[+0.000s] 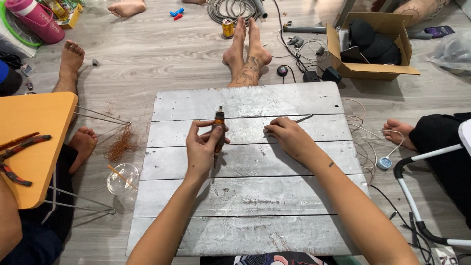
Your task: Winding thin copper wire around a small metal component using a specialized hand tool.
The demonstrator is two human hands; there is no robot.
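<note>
Fingers (212,131) of the left hand (202,149) are closed around a small brown-handled tool (219,128) held upright over the middle of the grey plank worktop (245,196), its thin tip pointing down between hand and boards. Just to its right the right hand (290,137) lies flat, fingers curled and pressing a thin wire (303,118) against the boards; whether they pinch it I cannot tell. As a judgement the work looks barely started, since the wire lies whole, while a heap of loose copper strands (122,142) sits on the floor left of the worktop, beside a clear plastic cup (121,179).
</note>
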